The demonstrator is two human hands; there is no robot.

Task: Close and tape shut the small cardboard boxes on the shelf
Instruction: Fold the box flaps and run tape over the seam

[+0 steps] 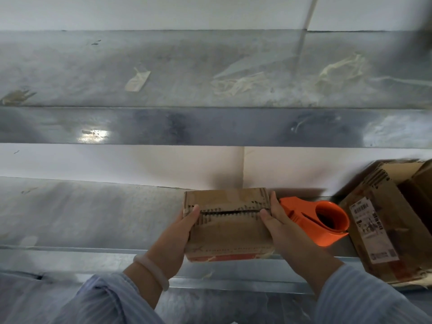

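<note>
A small worn cardboard box (228,228) sits at the front edge of the lower metal shelf (81,218). Its top flaps are folded down and meet at a dark seam across the middle. My left hand (181,232) grips the box's left side with the thumb on the seam. My right hand (279,220) grips its right side, thumb also on top. An orange tape dispenser (318,220) lies on the shelf just right of the box, behind my right hand.
A larger open cardboard box (383,220) with a white label stands at the right end of the shelf. An upper metal shelf (210,73) carries tape scraps and stringy residue. A white wall is behind.
</note>
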